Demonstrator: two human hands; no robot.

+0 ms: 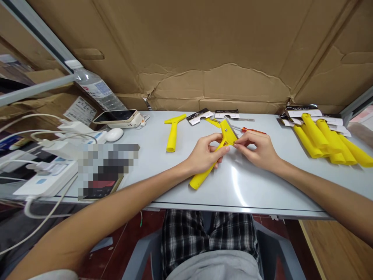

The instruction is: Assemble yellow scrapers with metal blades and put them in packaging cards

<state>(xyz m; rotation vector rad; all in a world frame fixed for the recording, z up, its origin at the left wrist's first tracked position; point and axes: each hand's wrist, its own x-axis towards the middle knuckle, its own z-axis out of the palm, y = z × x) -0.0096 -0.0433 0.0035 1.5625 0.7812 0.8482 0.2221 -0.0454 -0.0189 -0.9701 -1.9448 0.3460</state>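
My left hand (204, 153) is closed around a yellow scraper (201, 178) near the neck, its handle slanting down toward me. The scraper's wide head bears a screw and a metal blade strip along its upper right edge. At the head's lower right corner, the fingertips of my right hand (258, 149) are pinched together on it; whether they also hold a small part is hidden. Behind my right hand lies a screwdriver (253, 131) with a red-orange handle. To the left, a yellow T-shaped scraper handle (172, 136) lies on the table.
Black-and-white cards (199, 116) lie at the back of the table (154, 182). Several yellow scrapers (332, 142) with cards are piled at right. At left are a phone (116, 116), a white mouse (114, 134), a water bottle (97, 87) and a power strip (49, 181) with cables.
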